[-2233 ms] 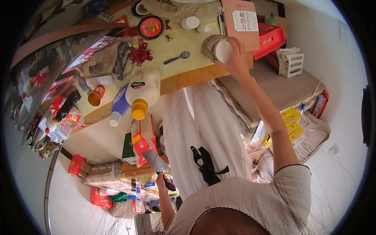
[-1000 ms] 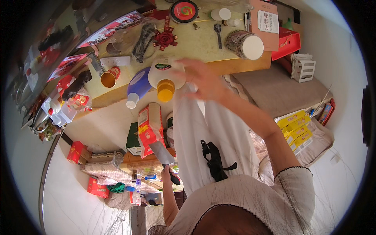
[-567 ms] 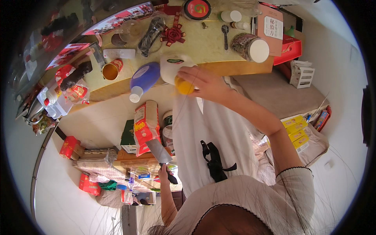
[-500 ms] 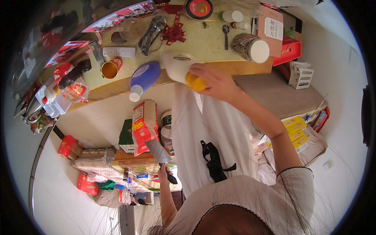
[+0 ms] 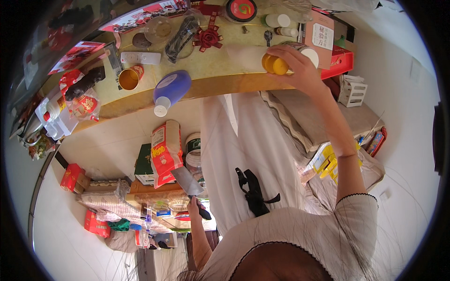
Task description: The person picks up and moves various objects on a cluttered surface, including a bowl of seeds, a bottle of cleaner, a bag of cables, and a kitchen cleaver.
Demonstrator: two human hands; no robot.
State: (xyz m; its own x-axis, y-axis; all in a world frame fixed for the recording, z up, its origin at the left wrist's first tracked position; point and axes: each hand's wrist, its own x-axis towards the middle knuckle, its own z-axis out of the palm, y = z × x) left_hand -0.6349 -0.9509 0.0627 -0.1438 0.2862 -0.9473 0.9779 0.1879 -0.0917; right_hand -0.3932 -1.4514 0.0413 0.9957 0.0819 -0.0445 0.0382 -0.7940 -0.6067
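Observation:
My right hand [image 5: 300, 68] is closed round the yellow-capped end of a white bottle [image 5: 246, 56]. The bottle lies on its side over the table's near edge, smeared by motion. Behind that hand, a clear jar with a white lid [image 5: 310, 55] is partly hidden. Low on the left, my left hand [image 5: 195, 206] grips the black handle of a broad-bladed cleaver [image 5: 186, 181], its blade pointing up and left. To the left of the white bottle, a blue bottle with a white cap [image 5: 172, 90] lies at the table edge.
On the table [image 5: 211, 82] are an open paper cup [image 5: 130, 77], a white remote [image 5: 140, 58], a red ribbon flower [image 5: 207, 38], a round red-topped tin [image 5: 241, 9] and a pink book [image 5: 323, 37]. A red-and-tan bag [image 5: 166, 150] stands below. A grey-brown cushioned seat [image 5: 304, 110] is on the right.
My right hand has moved right along the table edge with the white bottle, away from the blue bottle and up to the lidded jar. My left hand keeps the cleaver in nearly the same place.

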